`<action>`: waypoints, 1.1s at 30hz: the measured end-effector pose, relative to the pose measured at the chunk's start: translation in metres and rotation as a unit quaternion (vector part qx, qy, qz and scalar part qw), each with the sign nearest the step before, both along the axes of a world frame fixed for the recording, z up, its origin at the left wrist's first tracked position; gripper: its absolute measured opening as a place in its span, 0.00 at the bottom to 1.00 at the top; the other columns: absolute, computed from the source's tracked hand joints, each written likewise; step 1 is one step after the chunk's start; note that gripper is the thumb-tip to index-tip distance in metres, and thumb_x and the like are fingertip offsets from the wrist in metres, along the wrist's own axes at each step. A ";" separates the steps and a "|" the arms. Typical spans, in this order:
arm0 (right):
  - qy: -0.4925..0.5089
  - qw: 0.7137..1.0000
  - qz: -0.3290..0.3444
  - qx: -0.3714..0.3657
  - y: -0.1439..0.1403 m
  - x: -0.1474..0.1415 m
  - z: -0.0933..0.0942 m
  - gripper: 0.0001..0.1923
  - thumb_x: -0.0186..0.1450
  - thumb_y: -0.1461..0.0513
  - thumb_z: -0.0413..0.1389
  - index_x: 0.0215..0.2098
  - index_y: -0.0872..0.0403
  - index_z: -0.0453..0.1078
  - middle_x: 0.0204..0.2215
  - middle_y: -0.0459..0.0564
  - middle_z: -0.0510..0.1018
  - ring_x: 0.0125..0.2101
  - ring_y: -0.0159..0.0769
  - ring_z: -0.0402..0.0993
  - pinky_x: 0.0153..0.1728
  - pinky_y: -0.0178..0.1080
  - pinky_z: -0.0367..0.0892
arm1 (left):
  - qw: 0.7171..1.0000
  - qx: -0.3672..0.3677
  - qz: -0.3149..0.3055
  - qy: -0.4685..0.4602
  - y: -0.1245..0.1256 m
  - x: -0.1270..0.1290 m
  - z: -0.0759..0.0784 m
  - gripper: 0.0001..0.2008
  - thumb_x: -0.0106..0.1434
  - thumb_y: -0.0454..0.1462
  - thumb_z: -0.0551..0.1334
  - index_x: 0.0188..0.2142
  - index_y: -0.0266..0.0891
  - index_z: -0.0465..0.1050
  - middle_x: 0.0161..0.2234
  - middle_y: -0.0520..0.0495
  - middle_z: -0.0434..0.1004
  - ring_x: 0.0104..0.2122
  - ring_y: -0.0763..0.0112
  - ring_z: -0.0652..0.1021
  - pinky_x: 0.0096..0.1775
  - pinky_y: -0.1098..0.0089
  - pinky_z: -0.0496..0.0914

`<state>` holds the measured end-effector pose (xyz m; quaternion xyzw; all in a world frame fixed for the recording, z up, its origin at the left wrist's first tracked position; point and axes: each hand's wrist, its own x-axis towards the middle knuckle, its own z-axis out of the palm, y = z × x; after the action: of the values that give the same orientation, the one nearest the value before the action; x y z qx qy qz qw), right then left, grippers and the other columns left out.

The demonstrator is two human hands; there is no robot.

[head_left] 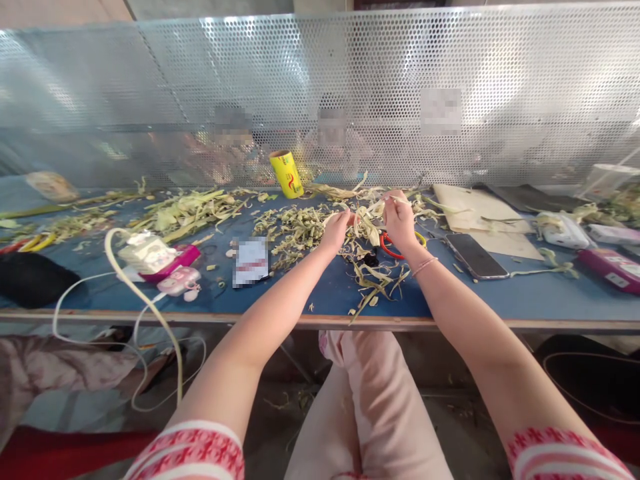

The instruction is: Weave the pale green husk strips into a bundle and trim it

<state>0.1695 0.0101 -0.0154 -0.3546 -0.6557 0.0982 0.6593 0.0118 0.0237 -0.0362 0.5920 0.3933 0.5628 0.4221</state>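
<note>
Pale green leaf strips [367,227] lie heaped on the blue table [320,293], between my hands. My left hand [336,230] pinches one strip's end, and my right hand [400,217] pinches the other. Red-handled scissors [393,245] lie just under my right hand, a phone [475,255] further right.

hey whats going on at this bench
A person seated at a blue table holds a pale leaf strip stretched between both hands, the left hand and right hand raised over a heap of dried leaf pieces. Red-handled scissors lie just under the right hand, a phone to its right. A yellow tube stands by the perforated metal screen.
</note>
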 end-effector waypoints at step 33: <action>-0.179 0.965 0.044 -0.187 -0.013 -0.016 0.000 0.20 0.66 0.48 0.44 0.25 0.52 0.60 0.21 0.44 0.68 0.24 0.32 0.64 0.30 0.36 0.60 | 0.956 0.153 0.169 0.185 -0.014 -0.004 0.012 0.17 0.68 0.44 0.50 0.25 0.41 0.60 0.20 0.52 0.62 0.24 0.72 0.67 0.31 0.70 0.58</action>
<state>0.1531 -0.0028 -0.0153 -0.4543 -0.7482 0.1831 0.4476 0.0077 0.0096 -0.0245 0.6683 0.4680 0.5598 0.1448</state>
